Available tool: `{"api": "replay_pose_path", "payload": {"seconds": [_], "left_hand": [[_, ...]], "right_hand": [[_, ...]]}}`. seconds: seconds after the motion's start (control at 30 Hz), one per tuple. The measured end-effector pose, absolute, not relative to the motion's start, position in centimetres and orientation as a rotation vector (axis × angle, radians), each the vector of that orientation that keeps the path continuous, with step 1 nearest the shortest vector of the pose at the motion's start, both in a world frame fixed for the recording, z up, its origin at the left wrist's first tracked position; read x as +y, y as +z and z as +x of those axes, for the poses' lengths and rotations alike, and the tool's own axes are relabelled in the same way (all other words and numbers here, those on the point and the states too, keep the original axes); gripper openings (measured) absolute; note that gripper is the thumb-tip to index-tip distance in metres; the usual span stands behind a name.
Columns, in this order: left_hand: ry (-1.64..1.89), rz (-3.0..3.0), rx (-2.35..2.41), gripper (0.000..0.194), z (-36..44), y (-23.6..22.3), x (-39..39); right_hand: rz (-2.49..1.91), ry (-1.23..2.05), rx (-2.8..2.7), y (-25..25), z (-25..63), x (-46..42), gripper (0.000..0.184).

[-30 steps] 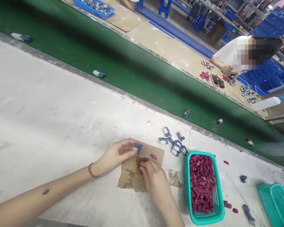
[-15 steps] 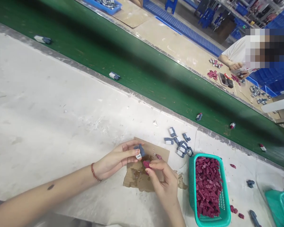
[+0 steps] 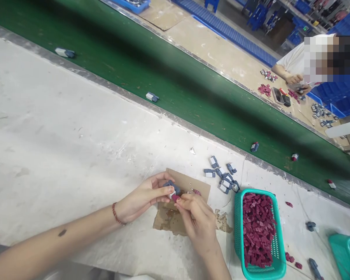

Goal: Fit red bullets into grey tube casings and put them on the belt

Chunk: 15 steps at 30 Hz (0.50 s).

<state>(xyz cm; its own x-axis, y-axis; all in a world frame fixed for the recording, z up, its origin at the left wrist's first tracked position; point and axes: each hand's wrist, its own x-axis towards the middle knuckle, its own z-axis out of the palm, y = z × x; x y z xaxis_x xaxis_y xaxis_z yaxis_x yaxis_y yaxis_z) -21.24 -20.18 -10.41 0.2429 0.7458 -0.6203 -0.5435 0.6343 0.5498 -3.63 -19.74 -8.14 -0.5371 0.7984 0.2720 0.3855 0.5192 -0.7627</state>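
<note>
Since the earlier frame I saw my right hand [image 3: 196, 217] pinch the small dark-red plastic piece [image 3: 175, 198] against the grey-blue plastic clip [image 3: 170, 187] gripped by my left hand [image 3: 142, 196] above the torn brown cardboard scrap [image 3: 175, 217].

Both hands [image 3: 175, 206] fingertip-to-fingertip, pinching.

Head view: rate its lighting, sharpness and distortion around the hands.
Head view: even overhead light, soft shadows; left hand and right hand fairly sharp, the small grey part they pinch slightly soft; green conveyor belt edges bow from wide-angle distortion; far background blurred.
</note>
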Motion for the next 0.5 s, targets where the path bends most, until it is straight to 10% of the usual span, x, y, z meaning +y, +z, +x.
{"api": "replay_pose_path", "payload": {"seconds": [0.5], "left_hand": [[0.703,0.564,1.052,0.042,-19.6,-8.3,-18.1]], "right_hand": [[-1.033,0.850,-2.067,-7.2,-0.3,-20.4,0.010]]}}
